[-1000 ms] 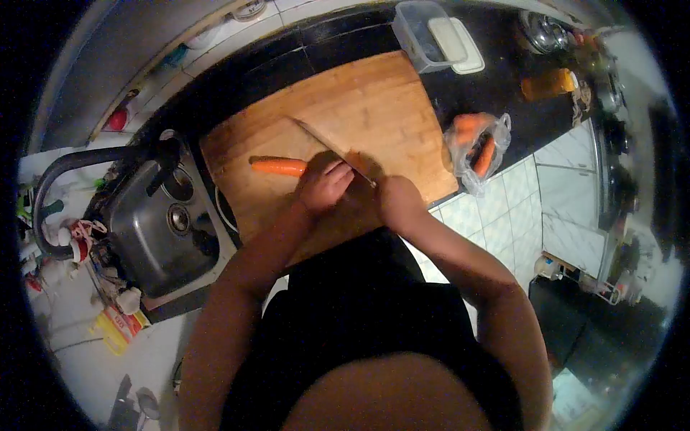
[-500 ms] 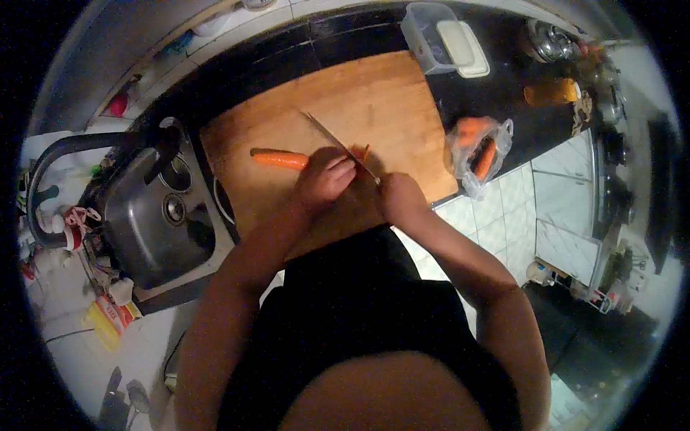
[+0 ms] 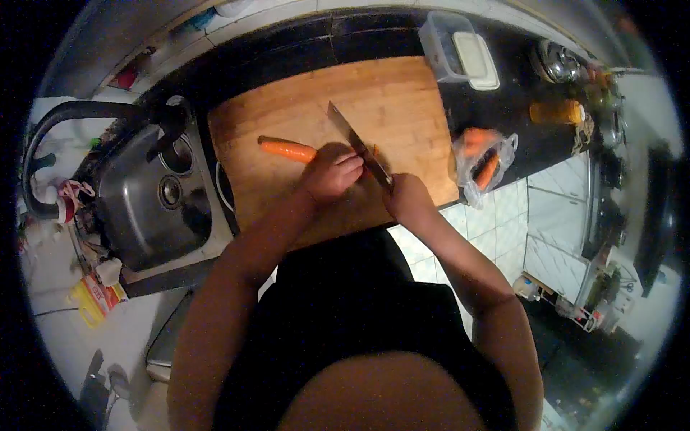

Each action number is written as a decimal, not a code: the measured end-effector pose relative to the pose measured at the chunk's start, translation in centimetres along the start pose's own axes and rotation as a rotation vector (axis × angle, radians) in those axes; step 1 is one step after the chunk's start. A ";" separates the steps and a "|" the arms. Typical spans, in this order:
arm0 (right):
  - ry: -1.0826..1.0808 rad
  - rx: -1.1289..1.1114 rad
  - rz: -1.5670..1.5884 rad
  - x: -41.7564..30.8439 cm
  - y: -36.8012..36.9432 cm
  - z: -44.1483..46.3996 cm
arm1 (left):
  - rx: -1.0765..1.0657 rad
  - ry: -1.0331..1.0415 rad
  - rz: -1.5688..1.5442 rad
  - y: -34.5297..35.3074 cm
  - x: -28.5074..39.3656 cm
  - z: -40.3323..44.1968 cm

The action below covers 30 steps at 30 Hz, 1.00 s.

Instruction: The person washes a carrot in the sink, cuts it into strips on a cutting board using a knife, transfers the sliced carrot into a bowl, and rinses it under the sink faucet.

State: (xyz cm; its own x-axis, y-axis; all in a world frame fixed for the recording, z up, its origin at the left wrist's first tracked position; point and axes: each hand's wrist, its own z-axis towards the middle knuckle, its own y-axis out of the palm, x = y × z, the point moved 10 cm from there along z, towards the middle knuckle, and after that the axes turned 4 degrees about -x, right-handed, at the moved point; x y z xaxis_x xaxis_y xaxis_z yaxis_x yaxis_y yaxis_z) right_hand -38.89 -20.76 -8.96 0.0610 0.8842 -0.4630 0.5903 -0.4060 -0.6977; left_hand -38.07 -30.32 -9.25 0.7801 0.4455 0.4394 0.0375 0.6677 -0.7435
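Observation:
My left hand (image 3: 334, 174) is closed over a carrot (image 3: 287, 149) lying on a wooden cutting board (image 3: 381, 86). The carrot's tapered end sticks out to the left, and the fingers hide its middle. In my right hand (image 3: 411, 197) is the handle of a knife (image 3: 350, 134), its long blade slanting toward the upper left, right beside my left fingertips. A small orange bit shows just past the blade, partly hidden by it.
A clear bag of carrots (image 3: 485, 165) lies right of the board. Behind it are a plastic container (image 3: 442, 50) with a pale lid (image 3: 477, 61) and an amber bottle (image 3: 555, 111). Left of the board is a steel sink (image 3: 144, 230) with a black faucet (image 3: 90, 109).
The knife blade has tilted so more of its flat side shows, and its tip has shifted right. My left hand stays on the carrot. The whole view has shifted slightly.

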 end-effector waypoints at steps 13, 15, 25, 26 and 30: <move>0.029 -0.024 0.075 -0.1 0.3 0.2 | -0.016 0.109 0.069 0.7 0.8 -0.8; 0.086 -0.150 -0.004 1.3 0.6 -0.8 | -0.015 0.064 0.051 0.4 0.3 -0.4; 0.001 0.044 0.227 2.6 0.4 1.4 | -0.012 -0.005 0.018 0.7 0.4 -0.8; 0.027 0.037 0.191 3.0 0.5 0.8 | 0.001 -0.043 -0.003 1.0 0.0 -1.4; -0.132 0.096 -0.052 0.5 0.4 -1.9 | -0.019 -0.007 0.107 0.5 0.8 -1.3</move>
State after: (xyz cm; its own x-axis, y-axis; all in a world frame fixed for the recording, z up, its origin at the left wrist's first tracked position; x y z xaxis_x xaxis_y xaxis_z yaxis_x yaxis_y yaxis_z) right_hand -37.11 -19.98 -8.42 -0.0781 0.8692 -0.4883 0.5099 -0.3861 -0.7688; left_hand -36.68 -30.39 -9.93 0.7758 0.5180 0.3604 -0.0342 0.6048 -0.7956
